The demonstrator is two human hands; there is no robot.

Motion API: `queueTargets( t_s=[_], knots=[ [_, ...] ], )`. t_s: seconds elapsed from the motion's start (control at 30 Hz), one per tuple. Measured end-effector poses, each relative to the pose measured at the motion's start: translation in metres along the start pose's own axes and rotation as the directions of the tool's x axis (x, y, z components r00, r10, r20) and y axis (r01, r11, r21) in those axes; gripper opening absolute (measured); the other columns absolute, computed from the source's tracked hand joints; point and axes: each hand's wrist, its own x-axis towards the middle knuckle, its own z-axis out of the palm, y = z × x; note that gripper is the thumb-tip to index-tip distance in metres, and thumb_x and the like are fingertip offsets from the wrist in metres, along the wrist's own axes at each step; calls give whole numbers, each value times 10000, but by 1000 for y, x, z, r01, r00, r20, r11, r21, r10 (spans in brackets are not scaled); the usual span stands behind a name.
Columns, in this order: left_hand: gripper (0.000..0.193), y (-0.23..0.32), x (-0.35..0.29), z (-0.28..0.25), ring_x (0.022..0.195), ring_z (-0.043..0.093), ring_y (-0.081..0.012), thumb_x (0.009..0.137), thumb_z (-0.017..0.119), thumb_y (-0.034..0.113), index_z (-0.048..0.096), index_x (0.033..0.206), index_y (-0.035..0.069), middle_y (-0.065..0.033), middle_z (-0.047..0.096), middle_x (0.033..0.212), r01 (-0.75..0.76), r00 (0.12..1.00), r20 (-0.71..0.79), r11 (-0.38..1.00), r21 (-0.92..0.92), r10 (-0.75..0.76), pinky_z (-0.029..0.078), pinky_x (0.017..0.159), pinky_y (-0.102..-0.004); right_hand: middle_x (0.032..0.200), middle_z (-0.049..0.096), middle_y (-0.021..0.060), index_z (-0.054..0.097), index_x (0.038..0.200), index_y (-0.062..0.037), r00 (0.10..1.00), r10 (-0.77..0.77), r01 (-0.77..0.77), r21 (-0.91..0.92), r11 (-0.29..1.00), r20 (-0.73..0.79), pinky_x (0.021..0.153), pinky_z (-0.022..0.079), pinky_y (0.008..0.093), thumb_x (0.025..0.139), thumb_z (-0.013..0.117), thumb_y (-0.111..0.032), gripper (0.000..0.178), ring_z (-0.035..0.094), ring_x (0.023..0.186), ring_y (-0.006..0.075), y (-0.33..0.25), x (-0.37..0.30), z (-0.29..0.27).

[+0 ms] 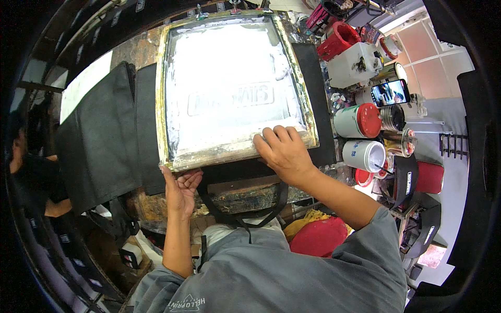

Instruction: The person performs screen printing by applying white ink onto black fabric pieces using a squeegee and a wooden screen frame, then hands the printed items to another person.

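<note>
Frame (pixel 219 158) covers black bag (pixel 322 104) at tabletop's (pixel 134 50) near edge; right hand (pixel 286 156) curls around its rim, half-open left hand (pixel 181 190) thumbs a corner; uneven lifting could smear white ink (pixel 224 57).

A screen-printing workshop — smeared screen frame (pixel 219 158), paint-stained wooden bench (pixel 136 50), clustered tubs (pixel 355 154).

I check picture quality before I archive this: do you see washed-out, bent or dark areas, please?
Head view: the silkscreen mesh is nearly pure white, from glare or ink I cannot tell; the silkscreen frame bows slightly on its left side; black fills the corners; the right hand looks fairly sharp.
</note>
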Motion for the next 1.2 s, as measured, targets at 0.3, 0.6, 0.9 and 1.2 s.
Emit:
queueTargets(
  t_s=[0.3, 0.6, 0.9, 1.2],
  knots=[
    [1038, -17, 8, -8, 1018, 770, -302, 986, 455, 843, 394, 1507, -53, -145, 714, 989, -21, 1000, -16, 998, -62, 20, 668, 895, -384, 1073, 610, 59, 621, 1248, -105, 982, -50, 26, 131, 991, 183, 786, 460, 372, 870, 663, -147, 383, 598, 959, 235, 13, 5, -5],
    [579, -87, -31, 5, 1024, 656, -274, 969, 743, 521, 653, 1304, 57, -153, 694, 1290, -890, 394, 907, -184, 416, 147, 544, 921, -506, 1179, 641, 46, 635, 1286, -85, 975, 35, -95, 271, 958, 221, 787, 464, 408, 736, 755, -111, 563, 594, 973, 269, 9, -6, 25],
    [984, -120, -24, 43, 1402, 447, -353, 909, 576, 810, 431, 1665, 197, -81, 441, 1660, -819, 507, 846, -397, 415, -163, 330, 1098, -762, 1181, 655, 38, 660, 1258, -77, 981, 47, -98, 270, 958, 188, 777, 473, 392, 783, 708, -165, 486, 596, 967, 255, 6, -14, 47],
    [1062, -129, -24, 45, 1315, 483, -400, 865, 544, 883, 401, 1686, 224, -101, 509, 1541, -765, 580, 797, -446, 465, -166, 374, 1045, -780, 1205, 658, 44, 664, 1268, -81, 985, 49, -94, 281, 955, 164, 790, 481, 392, 816, 678, -189, 465, 593, 977, 260, 5, -17, 54]
  ],
)
